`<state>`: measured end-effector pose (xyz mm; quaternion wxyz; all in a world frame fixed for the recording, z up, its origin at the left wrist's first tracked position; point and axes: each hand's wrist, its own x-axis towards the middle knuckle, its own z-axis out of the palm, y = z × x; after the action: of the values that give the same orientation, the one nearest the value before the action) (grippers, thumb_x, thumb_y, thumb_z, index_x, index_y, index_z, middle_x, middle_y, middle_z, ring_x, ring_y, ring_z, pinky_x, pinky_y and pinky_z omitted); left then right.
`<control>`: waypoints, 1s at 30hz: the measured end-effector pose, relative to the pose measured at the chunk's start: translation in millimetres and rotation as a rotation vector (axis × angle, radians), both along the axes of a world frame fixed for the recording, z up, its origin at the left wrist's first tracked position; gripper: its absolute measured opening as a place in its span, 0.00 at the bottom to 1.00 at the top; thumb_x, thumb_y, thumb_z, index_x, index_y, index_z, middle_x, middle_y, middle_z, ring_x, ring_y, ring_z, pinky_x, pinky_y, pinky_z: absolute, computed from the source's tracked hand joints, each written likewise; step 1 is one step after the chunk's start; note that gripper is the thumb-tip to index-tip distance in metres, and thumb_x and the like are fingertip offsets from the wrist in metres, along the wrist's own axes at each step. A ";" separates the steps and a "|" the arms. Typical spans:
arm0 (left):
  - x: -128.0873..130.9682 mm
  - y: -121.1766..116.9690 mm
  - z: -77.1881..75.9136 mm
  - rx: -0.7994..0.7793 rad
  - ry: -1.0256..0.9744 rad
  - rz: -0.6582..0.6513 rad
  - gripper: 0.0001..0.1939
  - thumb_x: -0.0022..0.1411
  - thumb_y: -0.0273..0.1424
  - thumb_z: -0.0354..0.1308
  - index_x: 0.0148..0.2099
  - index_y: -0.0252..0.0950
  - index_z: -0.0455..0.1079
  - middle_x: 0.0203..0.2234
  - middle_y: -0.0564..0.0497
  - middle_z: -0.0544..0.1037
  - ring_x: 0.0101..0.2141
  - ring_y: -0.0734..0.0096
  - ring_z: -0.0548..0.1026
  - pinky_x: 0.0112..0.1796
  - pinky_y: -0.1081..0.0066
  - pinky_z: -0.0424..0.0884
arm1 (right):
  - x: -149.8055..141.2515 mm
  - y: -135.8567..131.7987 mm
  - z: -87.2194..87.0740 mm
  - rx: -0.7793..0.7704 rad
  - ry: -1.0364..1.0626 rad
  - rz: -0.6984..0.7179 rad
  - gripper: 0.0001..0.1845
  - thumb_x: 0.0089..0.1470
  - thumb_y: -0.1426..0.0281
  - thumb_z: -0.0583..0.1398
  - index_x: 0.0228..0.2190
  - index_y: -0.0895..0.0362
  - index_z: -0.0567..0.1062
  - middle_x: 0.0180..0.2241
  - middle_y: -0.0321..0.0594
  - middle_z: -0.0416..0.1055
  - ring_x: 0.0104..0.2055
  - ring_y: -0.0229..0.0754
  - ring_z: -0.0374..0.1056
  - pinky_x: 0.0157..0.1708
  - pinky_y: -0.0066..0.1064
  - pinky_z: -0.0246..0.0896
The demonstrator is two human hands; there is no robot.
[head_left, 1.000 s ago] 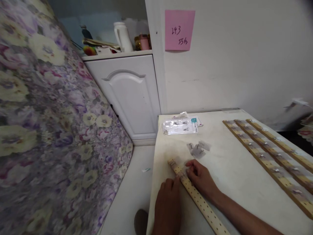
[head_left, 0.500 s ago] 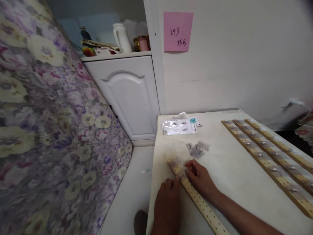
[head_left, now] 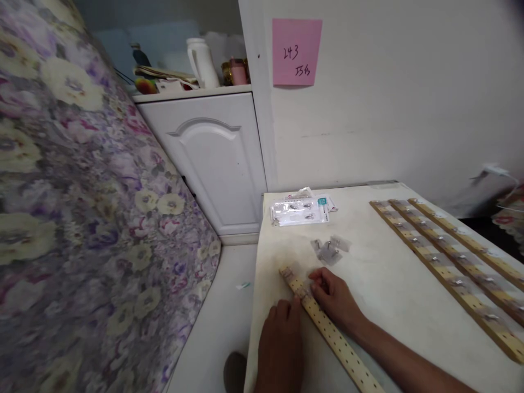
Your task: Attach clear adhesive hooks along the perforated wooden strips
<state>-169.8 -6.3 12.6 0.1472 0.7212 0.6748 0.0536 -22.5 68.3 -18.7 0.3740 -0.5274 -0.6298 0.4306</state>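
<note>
A perforated wooden strip (head_left: pixel 341 343) lies slantwise across the near part of the table, its far end carrying clear patches. My left hand (head_left: pixel 280 341) rests along its left edge, fingers curled together, fingertips against the strip beside the second patch. My right hand (head_left: pixel 334 299) is on the other side, thumb and index finger pinched at the edge of that clear adhesive hook patch (head_left: pixel 303 293). The hook itself is too small to make out. Just beyond the hands lie several loose clear adhesive hooks (head_left: pixel 328 252) in a small pile.
Flat packs of hooks (head_left: pixel 299 212) lie toward the table's back left. Three wooden strips (head_left: pixel 434 261) fitted with clear hooks stretch along the right. A floral curtain (head_left: pixel 102 218) hangs at left, beside a white cabinet (head_left: pixel 221 164). The table's left edge (head_left: pixel 254 295) runs close to my left hand.
Both hands keep nearly the same position on the strip and patch. The view has shifted very slightly; nothing was picked up or let go.
</note>
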 end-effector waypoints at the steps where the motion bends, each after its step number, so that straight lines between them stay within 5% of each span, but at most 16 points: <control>1: 0.1 0.2 0.1 -0.001 0.005 0.000 0.28 0.59 0.17 0.41 0.61 0.37 0.58 0.45 0.45 0.69 0.43 0.62 0.66 0.44 0.64 0.64 | 0.1 -0.1 0.4 0.003 -0.002 -0.001 0.06 0.51 0.70 0.54 0.34 0.55 0.69 0.23 0.31 0.65 0.25 0.37 0.62 0.25 0.27 0.55; 30: 0.0 1.0 0.0 0.014 0.068 -0.053 0.27 0.59 0.16 0.41 0.60 0.36 0.58 0.45 0.45 0.69 0.43 0.62 0.66 0.42 0.65 0.64 | -6.2 4.2 1.5 0.033 -0.055 -0.031 0.05 0.46 0.70 0.56 0.29 0.55 0.69 0.23 0.31 0.66 0.25 0.37 0.62 0.26 0.27 0.56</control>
<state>-169.8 -5.3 12.5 0.1204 0.7414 0.6595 0.0299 -28.7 72.6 -17.2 0.3718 -0.5423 -0.6387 0.3997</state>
